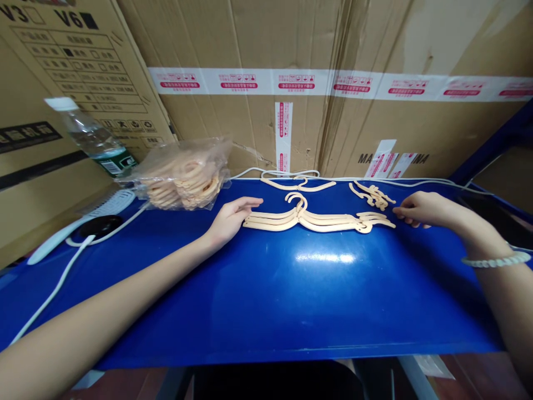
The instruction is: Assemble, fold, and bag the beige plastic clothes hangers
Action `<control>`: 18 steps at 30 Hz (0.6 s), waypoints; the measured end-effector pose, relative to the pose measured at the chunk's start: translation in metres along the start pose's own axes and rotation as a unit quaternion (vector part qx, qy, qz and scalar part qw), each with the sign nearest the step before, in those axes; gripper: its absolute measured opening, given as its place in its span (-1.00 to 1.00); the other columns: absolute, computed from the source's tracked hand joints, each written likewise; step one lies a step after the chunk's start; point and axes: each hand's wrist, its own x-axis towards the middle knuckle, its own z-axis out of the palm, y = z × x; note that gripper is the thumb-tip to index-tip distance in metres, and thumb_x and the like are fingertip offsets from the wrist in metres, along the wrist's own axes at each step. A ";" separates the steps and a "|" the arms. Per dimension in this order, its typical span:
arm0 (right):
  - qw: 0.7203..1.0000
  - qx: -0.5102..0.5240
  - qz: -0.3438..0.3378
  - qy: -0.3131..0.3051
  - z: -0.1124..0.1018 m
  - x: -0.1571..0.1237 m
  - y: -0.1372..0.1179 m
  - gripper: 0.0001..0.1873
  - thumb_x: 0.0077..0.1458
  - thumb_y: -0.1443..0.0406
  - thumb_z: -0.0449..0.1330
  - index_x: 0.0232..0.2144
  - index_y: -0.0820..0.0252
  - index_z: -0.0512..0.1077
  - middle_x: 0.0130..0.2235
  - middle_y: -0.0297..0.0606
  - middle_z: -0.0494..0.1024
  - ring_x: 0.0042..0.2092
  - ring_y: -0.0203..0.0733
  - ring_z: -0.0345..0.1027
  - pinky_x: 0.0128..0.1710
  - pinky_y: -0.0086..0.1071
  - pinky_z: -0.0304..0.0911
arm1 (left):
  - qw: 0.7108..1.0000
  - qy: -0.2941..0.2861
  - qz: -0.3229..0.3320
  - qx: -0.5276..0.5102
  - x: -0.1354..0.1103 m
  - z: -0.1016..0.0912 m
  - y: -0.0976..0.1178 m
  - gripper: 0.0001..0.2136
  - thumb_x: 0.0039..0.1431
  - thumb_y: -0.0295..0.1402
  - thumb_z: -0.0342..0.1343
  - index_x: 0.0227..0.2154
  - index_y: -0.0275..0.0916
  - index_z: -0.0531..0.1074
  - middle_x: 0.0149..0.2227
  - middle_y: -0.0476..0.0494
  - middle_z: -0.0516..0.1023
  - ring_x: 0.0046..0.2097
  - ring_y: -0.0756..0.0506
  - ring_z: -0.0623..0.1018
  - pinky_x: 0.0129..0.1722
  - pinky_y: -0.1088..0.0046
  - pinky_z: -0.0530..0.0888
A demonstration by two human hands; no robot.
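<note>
Several beige clothes hangers [328, 222] lie stacked on the blue table, hooks pointing away from me. My left hand [229, 219] is beside their left end, its fingers stretched out and holding nothing. Over the table to the right, my right hand [427, 210] has its fingers curled in; whatever may be between them is hidden. It is closest to a small pile of loose beige hanger parts [372, 195] and to the short curved hanger pieces [377, 219] at the stack's right end. One more hanger [298, 185] lies farther back by itself.
A clear plastic bag [183, 175] of beige hangers stands at the back left, by a water bottle [94, 136]. Cardboard boxes [250, 122] wall off the back. White cables [50, 303] and a black round object [101, 226] lie at left on the blue table [266, 311].
</note>
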 end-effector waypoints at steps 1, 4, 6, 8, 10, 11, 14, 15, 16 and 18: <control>1.000 -0.009 -0.001 0.006 -0.001 -0.001 0.000 -0.66 0.20 0.21 0.10 -0.55 0.23 0.47 -0.46 -0.11 0.58 -0.44 -0.10 0.47 -0.46 -0.33 0.31 | 1.000 0.001 -0.001 0.001 0.000 0.000 0.000 -0.67 0.10 -0.35 0.09 -0.08 -0.23 0.55 0.06 -0.19 0.59 0.15 -0.23 0.51 0.23 0.08 0.36; 0.995 -0.057 -0.022 0.077 -0.004 -0.005 -0.002 -0.64 0.19 0.13 0.12 -0.52 0.21 0.50 -0.43 -0.13 0.58 -0.39 -0.07 0.46 -0.40 -0.30 0.26 | 1.000 0.006 -0.002 0.003 -0.001 0.001 0.001 -0.67 0.09 -0.35 0.10 -0.08 -0.24 0.56 0.05 -0.20 0.59 0.14 -0.24 0.52 0.22 0.09 0.37; 0.984 -0.061 -0.064 0.152 -0.005 -0.008 -0.005 -0.70 0.17 0.13 0.14 -0.44 0.20 0.54 -0.35 -0.14 0.61 -0.31 -0.04 0.47 -0.35 -0.30 0.24 | 1.000 0.005 -0.001 0.004 -0.002 0.002 0.002 -0.67 0.08 -0.33 0.11 -0.08 -0.24 0.55 0.05 -0.21 0.59 0.14 -0.24 0.51 0.22 0.09 0.38; 0.971 -0.022 -0.119 0.204 -0.002 -0.010 -0.009 -0.75 0.15 0.18 0.15 -0.34 0.22 0.55 -0.28 -0.14 0.63 -0.25 -0.04 0.49 -0.30 -0.32 0.25 | 1.000 0.006 0.000 0.002 -0.002 0.003 0.003 -0.66 0.08 -0.32 0.13 -0.07 -0.25 0.55 0.06 -0.22 0.59 0.14 -0.25 0.52 0.22 0.09 0.38; 0.958 0.023 -0.166 0.231 0.002 -0.013 -0.016 -0.78 0.14 0.25 0.15 -0.27 0.24 0.55 -0.25 -0.15 0.64 -0.22 -0.05 0.51 -0.23 -0.33 0.28 | 1.000 0.008 0.001 -0.001 -0.003 0.003 0.004 -0.65 0.07 -0.31 0.15 -0.07 -0.27 0.54 0.06 -0.24 0.59 0.13 -0.25 0.52 0.22 0.07 0.38; 0.953 0.039 -0.185 0.235 0.005 -0.013 -0.019 -0.78 0.13 0.27 0.15 -0.24 0.23 0.55 -0.24 -0.15 0.65 -0.20 -0.05 0.52 -0.19 -0.32 0.30 | 1.000 0.008 0.000 -0.002 -0.003 0.003 0.004 -0.65 0.07 -0.31 0.15 -0.07 -0.27 0.54 0.06 -0.25 0.59 0.13 -0.25 0.52 0.21 0.07 0.38; 0.941 0.066 -0.240 0.230 0.013 -0.010 -0.031 -0.76 0.14 0.29 0.13 -0.18 0.17 0.54 -0.19 -0.19 0.65 -0.13 -0.05 0.52 -0.11 -0.29 0.35 | 1.000 0.007 0.000 0.000 -0.003 0.004 0.004 -0.65 0.07 -0.31 0.15 -0.07 -0.27 0.54 0.06 -0.25 0.59 0.14 -0.26 0.52 0.22 0.06 0.38; 0.937 0.070 -0.260 0.223 0.015 -0.007 -0.036 -0.75 0.15 0.29 0.13 -0.15 0.15 0.54 -0.17 -0.20 0.65 -0.11 -0.05 0.52 -0.09 -0.28 0.37 | 1.000 0.006 0.000 0.001 -0.003 0.004 0.004 -0.65 0.07 -0.31 0.14 -0.07 -0.27 0.54 0.06 -0.25 0.58 0.14 -0.26 0.52 0.22 0.06 0.37; 0.932 0.069 -0.283 0.214 0.017 -0.004 -0.041 -0.73 0.16 0.30 0.11 -0.13 0.15 0.53 -0.14 -0.19 0.64 -0.10 -0.05 0.52 -0.09 -0.28 0.38 | 1.000 0.006 0.000 0.002 -0.003 0.004 0.004 -0.65 0.07 -0.30 0.14 -0.07 -0.27 0.54 0.07 -0.26 0.58 0.14 -0.26 0.52 0.23 0.06 0.37; 0.924 0.041 -0.326 0.194 0.019 0.005 -0.053 -0.68 0.17 0.32 0.10 -0.06 0.19 0.53 -0.06 -0.16 0.63 -0.05 -0.02 0.52 -0.03 -0.25 0.38 | 1.000 0.006 0.002 0.001 -0.003 0.004 0.003 -0.64 0.07 -0.30 0.14 -0.07 -0.28 0.54 0.08 -0.28 0.57 0.14 -0.27 0.52 0.23 0.04 0.36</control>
